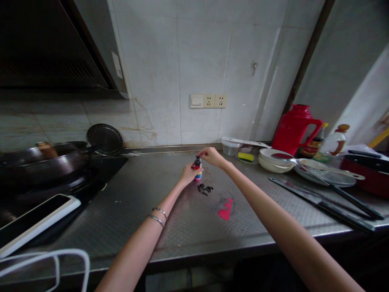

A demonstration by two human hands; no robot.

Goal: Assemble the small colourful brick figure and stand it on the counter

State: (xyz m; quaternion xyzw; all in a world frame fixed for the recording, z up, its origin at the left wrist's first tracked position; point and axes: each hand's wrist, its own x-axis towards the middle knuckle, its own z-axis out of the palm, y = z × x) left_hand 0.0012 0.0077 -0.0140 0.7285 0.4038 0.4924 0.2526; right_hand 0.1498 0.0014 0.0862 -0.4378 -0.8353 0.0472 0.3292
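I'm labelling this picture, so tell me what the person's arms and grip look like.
The left forearm wears two slim silver-coloured bracelets; the right forearm shows none. No sleeves show on either, and neither the left grip nor the right grip wears a glove.

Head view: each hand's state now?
Left hand: closed, holding the colorful item.
Right hand: at its black top; whether it grips cannot be told.

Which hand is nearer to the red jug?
Right. The right hand is left of the red jug; the left hand is farther left and closer to the wearer's body.
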